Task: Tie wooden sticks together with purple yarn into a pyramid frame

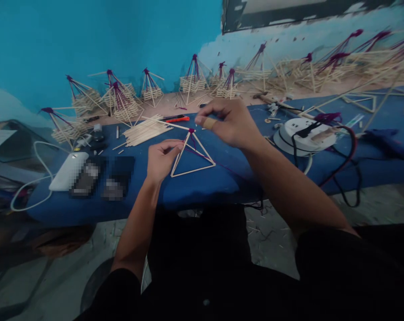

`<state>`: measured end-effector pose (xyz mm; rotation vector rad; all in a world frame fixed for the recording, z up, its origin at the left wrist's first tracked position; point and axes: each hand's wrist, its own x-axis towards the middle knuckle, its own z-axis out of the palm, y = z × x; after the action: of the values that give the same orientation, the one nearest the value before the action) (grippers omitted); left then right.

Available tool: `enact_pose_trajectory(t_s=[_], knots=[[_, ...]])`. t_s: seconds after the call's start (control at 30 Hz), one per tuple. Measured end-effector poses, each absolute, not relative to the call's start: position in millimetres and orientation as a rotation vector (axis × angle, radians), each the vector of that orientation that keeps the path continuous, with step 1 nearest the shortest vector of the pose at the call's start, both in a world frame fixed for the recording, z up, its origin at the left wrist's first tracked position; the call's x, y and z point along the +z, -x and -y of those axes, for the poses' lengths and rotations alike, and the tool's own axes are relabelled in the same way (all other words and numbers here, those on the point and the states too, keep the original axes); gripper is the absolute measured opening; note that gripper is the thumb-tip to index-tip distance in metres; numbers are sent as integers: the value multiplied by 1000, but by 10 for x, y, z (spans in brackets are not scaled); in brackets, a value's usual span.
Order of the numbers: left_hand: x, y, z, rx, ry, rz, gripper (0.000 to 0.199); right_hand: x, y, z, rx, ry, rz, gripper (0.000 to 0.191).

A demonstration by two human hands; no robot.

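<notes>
My left hand pinches one side of a frame of thin wooden sticks, just below its top. The frame stands as a triangle over the blue table, and one long stick reaches from its top toward the upper left. Purple yarn wraps the joint at the top, and a loose strand trails down and right across the table. Above and right of that joint is my right hand, its fingers curled together and a tan band around one finger. Whatever those fingertips may hold is too small to make out.
A pile of loose sticks and an orange cutter lie behind the frame. Stick structures with purple tops line the wall. At right sits a white round power strip with cables; at left, a white device and blurred-out items.
</notes>
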<state>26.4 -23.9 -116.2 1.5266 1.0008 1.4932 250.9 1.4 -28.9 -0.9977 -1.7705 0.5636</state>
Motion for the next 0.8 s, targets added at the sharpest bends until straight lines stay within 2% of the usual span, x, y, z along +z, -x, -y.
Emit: enact_pose_trajectory(t_s=[0.2,0.4,0.5,0.6,0.63,0.7,0.8], knots=[[-1071,-111,486,1546,-1486,-991,8,-259,-2304,39,637,935,1931,5],[-1005,302,1257,1446,-1469,-741,17,-257,-2349,55,628,977,1932,6],[-1189,597,1771,1342,-1423,-715,9,-227,-2364,51,648,990,1953,7],[-1514,1044,2275,1287,-1410,-840,9,-206,-2380,30,670,980,1959,6],[-1617,1239,2444,1389,-1432,-748,12,-204,-2385,21,673,973,1961,6],[-1763,1673,2790,1401,-1506,-816,33,-207,-2392,3,670,962,1969,8],[-1805,2225,3265,1387,-1627,-870,78,-234,-2393,-18,632,948,1999,10]])
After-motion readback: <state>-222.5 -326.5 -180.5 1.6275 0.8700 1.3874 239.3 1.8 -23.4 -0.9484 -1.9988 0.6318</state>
